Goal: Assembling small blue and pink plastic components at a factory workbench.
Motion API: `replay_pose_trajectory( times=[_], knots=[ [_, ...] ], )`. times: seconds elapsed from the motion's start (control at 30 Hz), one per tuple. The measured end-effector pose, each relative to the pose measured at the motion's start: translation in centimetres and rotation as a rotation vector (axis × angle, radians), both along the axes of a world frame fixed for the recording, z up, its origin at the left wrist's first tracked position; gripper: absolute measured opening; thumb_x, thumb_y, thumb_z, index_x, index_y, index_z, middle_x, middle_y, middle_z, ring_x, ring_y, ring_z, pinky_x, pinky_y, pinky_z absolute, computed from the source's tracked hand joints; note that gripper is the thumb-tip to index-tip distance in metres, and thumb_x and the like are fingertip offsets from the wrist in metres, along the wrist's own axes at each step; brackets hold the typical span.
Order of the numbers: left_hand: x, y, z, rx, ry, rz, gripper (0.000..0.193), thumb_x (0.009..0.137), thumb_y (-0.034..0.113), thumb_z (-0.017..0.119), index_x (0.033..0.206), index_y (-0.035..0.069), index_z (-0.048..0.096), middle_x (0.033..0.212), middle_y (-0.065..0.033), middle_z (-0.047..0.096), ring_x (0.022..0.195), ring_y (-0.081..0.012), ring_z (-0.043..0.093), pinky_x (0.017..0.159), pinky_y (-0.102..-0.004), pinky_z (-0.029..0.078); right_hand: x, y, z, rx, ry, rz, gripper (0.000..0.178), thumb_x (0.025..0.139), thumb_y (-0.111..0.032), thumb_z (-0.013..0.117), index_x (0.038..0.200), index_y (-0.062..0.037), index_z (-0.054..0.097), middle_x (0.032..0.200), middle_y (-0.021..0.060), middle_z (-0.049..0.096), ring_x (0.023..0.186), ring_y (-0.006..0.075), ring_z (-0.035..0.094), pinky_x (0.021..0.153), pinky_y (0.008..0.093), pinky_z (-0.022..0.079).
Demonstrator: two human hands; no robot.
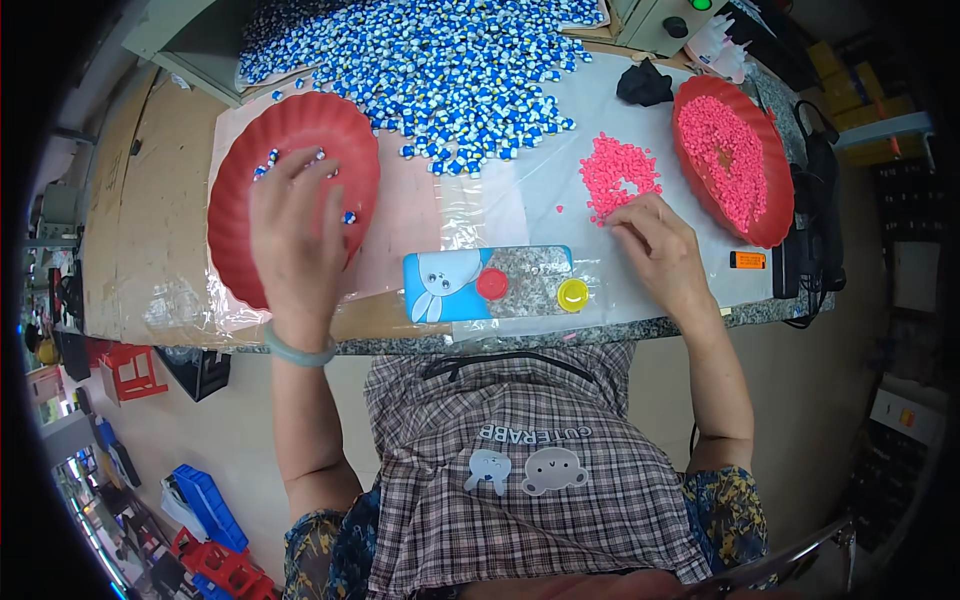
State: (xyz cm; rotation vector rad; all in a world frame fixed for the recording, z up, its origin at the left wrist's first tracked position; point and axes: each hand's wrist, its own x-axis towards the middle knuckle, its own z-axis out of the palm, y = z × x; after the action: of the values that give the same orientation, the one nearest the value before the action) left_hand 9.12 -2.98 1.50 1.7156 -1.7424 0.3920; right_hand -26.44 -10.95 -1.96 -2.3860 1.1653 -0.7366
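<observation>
My left hand (pixel 297 235), slightly blurred, is over a red scalloped plate (pixel 232 190) with its fingers apart and nothing visible in them. A few small blue-and-white pieces (pixel 348 217) lie in that plate. At the near edge of a loose pile of tiny pink pieces (pixel 612 170), my right hand (pixel 662 252) has thumb and fingertips together; anything between them is too small to make out. Between my hands lies a flat blue rabbit-pattern case (pixel 440 285) with a speckled see-through part, a red round lid (pixel 492 284) and a yellow round lid (pixel 573 295).
A large heap of blue-and-white pieces (pixel 450 80) spreads across the back. At the right stands a second red plate (pixel 775 205) full of pink pieces. A black cloth bundle (pixel 645 84) and an orange-and-black block (pixel 748 260) are nearby. The stone table edge (pixel 400 345) runs before me.
</observation>
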Motion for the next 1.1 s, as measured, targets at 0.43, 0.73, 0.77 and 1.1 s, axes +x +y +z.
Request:
replay_pose_trajectory(
  times=[0.43, 0.73, 0.77, 1.1],
  knots=[
    [-6.5, -6.1, -2.1, 0.196, 0.098, -0.376, 0.02, 0.08, -0.002, 0.068, 0.099, 0.003, 0.069, 0.101, -0.0117, 0.064, 0.097, -0.0322, 0.059, 0.083, -0.0429, 0.05, 1.5, -0.5, -1.0, -0.165, 0.151, -0.016, 0.012, 0.079, -0.001, 0.073, 0.086, -0.004, 0.063, 0.083, 0.008, 0.063, 0.068, 0.0256, 0.065, 0.06, 0.0372, 0.053],
    [-8.1, -9.4, -4.2, 0.234, -0.113, -0.489, 0.014, 0.081, 0.002, 0.063, 0.094, 0.002, 0.068, 0.096, -0.0119, 0.062, 0.096, -0.0305, 0.059, 0.081, -0.041, 0.052, 0.7, -0.6, 0.8, 0.269, -0.009, -0.022, 0.009, 0.085, -0.001, 0.068, 0.092, -0.0031, 0.062, 0.078, 0.0012, 0.059, 0.065, 0.0096, 0.058, 0.059, 0.0245, 0.046],
    [-8.2, -9.6, -4.3, 0.234, -0.111, -0.493, 0.014, 0.081, 0.002, 0.063, 0.094, 0.002, 0.068, 0.096, -0.0119, 0.062, 0.096, -0.0305, 0.059, 0.081, -0.041, 0.052, 0.4, -0.5, 0.6, 0.27, -0.007, -0.026, 0.009, 0.085, -0.001, 0.068, 0.092, -0.0031, 0.062, 0.078, 0.0012, 0.059, 0.065, 0.0096, 0.058, 0.059, 0.0245, 0.046],
    [-8.6, -10.0, -4.4, 0.237, -0.282, -0.503, 0.013, 0.078, 0.004, 0.06, 0.089, 0.003, 0.065, 0.09, -0.0098, 0.061, 0.091, -0.0275, 0.061, 0.078, -0.0386, 0.053, -0.5, 1.4, 1.2, 1.067, -0.573, -0.004, 0.006, 0.091, -0.009, 0.069, 0.093, -0.0062, 0.065, 0.077, -0.0064, 0.055, 0.063, 0.0016, 0.043, 0.055, 0.019, 0.032]
  ],
)
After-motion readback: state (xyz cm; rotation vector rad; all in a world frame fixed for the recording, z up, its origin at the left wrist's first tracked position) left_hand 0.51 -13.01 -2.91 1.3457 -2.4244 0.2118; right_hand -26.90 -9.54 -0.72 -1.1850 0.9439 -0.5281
